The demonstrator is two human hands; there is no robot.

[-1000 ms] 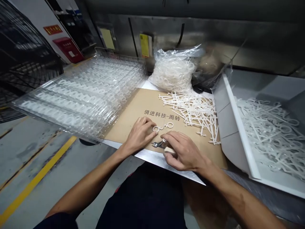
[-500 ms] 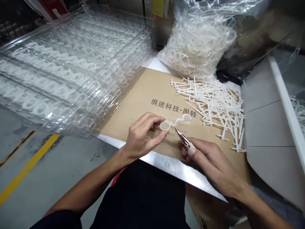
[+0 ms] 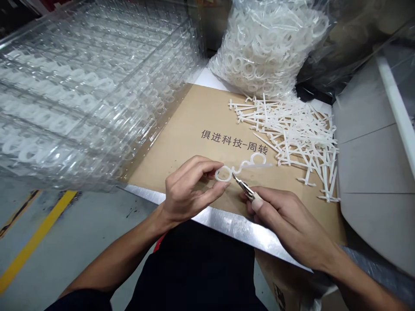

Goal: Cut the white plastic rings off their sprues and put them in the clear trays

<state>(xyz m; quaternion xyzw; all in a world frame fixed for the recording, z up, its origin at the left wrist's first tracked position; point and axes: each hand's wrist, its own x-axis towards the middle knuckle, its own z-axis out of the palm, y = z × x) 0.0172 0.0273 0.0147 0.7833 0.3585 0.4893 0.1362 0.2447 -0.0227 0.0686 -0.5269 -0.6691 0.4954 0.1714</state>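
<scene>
Between thumb and fingers, my left hand point(image 3: 193, 188) pinches one ring of a white plastic molded part point(image 3: 223, 174). A curved runner and a straight stem join that ring to a second ring, which points away to the right above the cardboard. My right hand point(image 3: 282, 216) is closed around small metal nippers point(image 3: 244, 186). Their tips are at the runner, right beside the held ring; whether the jaws are touching it I cannot tell. To the right of the hands, a heap of white plastic sprue sticks point(image 3: 292, 134) lies on the cardboard sheet point(image 3: 181, 142).
Clear plastic trays point(image 3: 81, 95) filled with rows of white rings are stacked at left. A clear bag point(image 3: 259, 56) of white rings stands at the back. On the right is a grey bin point(image 3: 369, 142). The metal table edge point(image 3: 233, 222) runs close to my body.
The nippers have moved left and slightly up, from a short gap to right beside the held ring. The camera view has shifted a little; my left hand keeps its pinch.
</scene>
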